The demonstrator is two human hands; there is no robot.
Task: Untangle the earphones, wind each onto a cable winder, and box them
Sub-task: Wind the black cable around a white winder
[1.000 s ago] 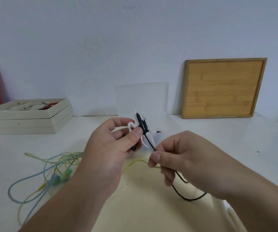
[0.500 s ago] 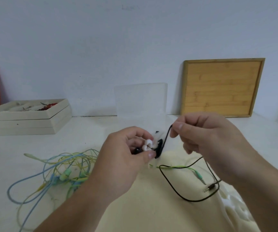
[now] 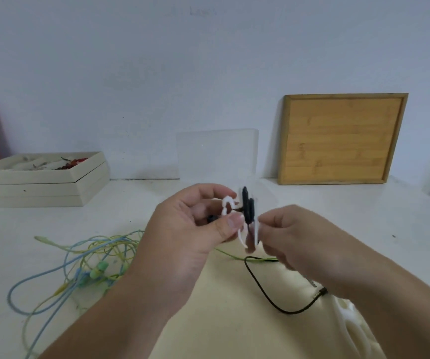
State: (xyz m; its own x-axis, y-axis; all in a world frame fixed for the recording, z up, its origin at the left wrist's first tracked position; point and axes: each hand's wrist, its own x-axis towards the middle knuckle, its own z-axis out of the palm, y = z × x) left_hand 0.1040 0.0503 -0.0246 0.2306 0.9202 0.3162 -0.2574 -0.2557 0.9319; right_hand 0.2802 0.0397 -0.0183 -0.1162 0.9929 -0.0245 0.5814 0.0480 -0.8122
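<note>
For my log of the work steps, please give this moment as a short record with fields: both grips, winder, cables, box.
left grip: pinches the white cable winder, held above the table
right grip: pinches the black cable beside the winder
black cable: partly wound on the winder; loose tail hangs down to the cream cloth
other earphones: blue and yellow-green, tangled on the table left of the cloth
clear box: on the table behind both grips
step: winding unfinished, not yet boxed
</note>
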